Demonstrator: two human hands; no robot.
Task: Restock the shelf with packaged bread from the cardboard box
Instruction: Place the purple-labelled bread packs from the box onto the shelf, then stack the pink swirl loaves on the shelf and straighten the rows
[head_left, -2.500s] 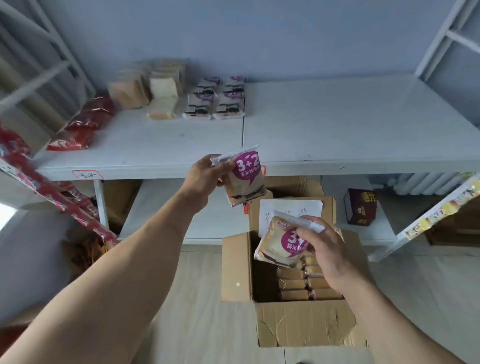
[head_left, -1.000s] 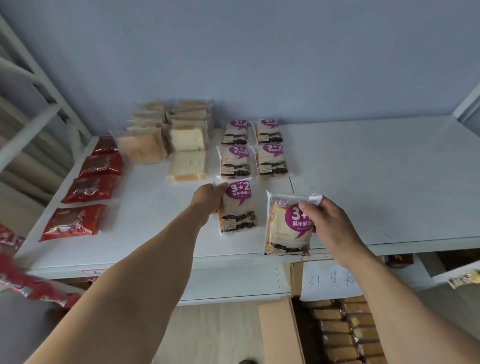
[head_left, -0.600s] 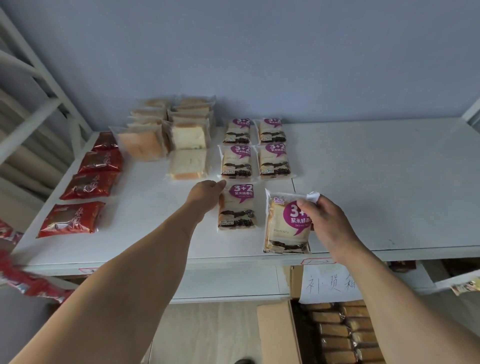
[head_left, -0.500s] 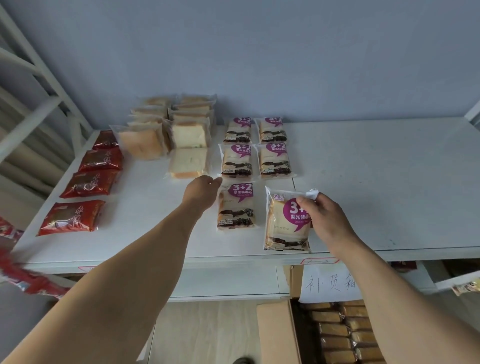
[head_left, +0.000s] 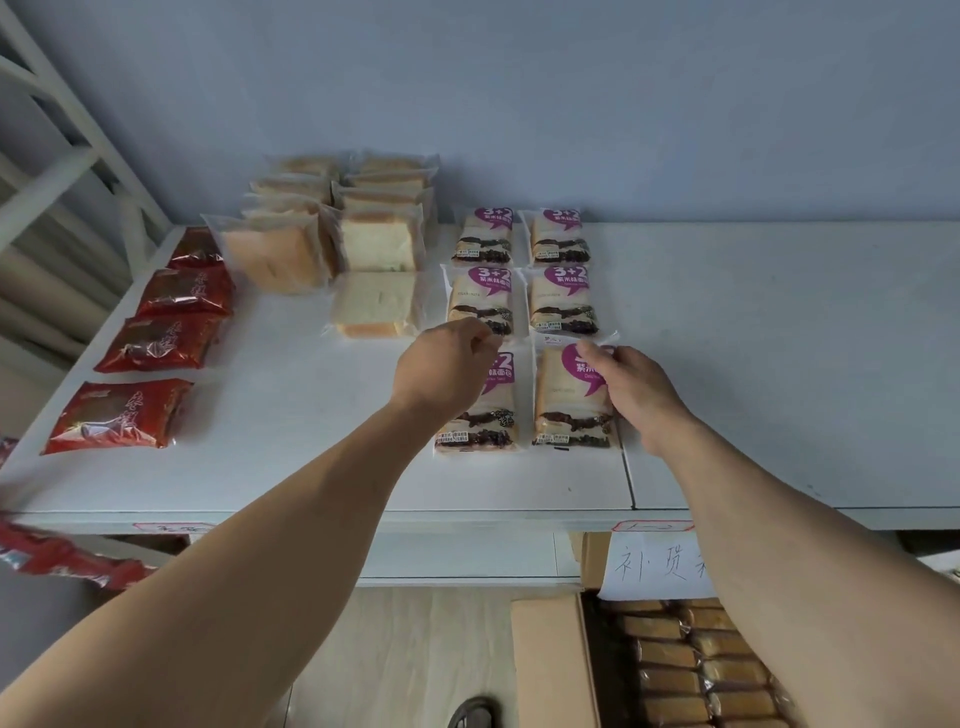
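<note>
Head view: reaching both arms over the white shelf (head_left: 779, 364). Left hand (head_left: 441, 371) pinching the top edge of the left bread pack (head_left: 485, 421), fingers curled. Right hand (head_left: 636, 387) apparently gripping the top corner of the right bread pack (head_left: 563, 410); both lying flat, side by side, below four matching packs. Cardboard box (head_left: 550, 670) sitting underneath, holding more bread.

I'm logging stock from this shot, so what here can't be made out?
Head view only:
- Cardboard box: cut off by the bottom edge and covered by the right forearm; count of packs inside unknowable.
- Paper sign: writing hidden by the right arm.
- Front-left purple pack: label covered by the left hand.
- Clear-wrapped bread stacks: rear packs overlap; count unclear.
- Small label print: too small.
</note>
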